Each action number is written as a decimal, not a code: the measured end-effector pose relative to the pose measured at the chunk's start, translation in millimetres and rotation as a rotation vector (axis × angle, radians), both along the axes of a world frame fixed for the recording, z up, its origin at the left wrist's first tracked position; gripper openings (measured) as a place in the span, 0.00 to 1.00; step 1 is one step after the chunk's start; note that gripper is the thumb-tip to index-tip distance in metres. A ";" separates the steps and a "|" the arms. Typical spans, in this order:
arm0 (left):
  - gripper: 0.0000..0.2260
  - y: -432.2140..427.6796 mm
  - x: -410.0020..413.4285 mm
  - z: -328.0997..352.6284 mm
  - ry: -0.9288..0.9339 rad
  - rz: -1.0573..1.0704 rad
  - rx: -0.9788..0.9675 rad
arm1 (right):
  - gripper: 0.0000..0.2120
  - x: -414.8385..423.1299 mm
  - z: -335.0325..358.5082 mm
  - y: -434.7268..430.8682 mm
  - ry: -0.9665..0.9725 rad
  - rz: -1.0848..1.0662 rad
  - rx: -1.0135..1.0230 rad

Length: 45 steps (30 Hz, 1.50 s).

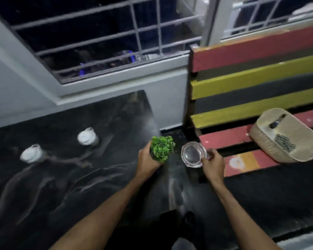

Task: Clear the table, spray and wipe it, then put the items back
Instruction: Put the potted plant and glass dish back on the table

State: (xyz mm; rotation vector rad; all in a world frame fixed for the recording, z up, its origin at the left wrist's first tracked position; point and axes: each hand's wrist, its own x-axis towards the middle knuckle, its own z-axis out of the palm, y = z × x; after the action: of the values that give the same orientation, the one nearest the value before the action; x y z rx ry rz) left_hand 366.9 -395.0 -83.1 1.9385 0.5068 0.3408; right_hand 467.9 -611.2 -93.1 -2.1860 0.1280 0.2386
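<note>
Fingers of the left hand [146, 159] wrap closed around the pot of a small green plant [162, 147] at the right edge of the dark marble table [61, 177]. The right hand [212, 164] pinches the rim of a clear glass ashtray [193, 154] just off that edge, near the striped bench [242, 141]. Two white shakers [88, 137] stand on the table, well apart from both hands. Whether things are leaving or returning is unclear; either way, keep the plant upright and set the glass down flat, away from the basket [285, 136].
</note>
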 end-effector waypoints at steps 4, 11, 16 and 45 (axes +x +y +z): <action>0.29 95.4 -90.6 26.0 -0.015 0.121 -0.037 | 0.10 -80.4 29.2 98.3 0.017 0.154 0.017; 0.33 249.3 -221.1 42.2 0.071 0.234 0.019 | 0.09 -214.8 38.5 256.0 0.093 0.288 0.013; 0.30 328.1 -250.0 38.5 0.173 0.260 0.045 | 0.08 -270.6 28.0 332.2 0.155 0.316 0.026; 0.37 437.8 -133.8 -0.3 0.273 0.219 -0.031 | 0.11 -301.4 -9.0 398.8 0.144 0.339 -0.067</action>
State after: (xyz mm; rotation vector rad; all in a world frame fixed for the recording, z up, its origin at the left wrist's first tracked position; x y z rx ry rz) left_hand 233.1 42.8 -83.3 1.9137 0.9024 0.2049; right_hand 166.5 -212.4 -102.1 -2.2481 -0.1592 0.5898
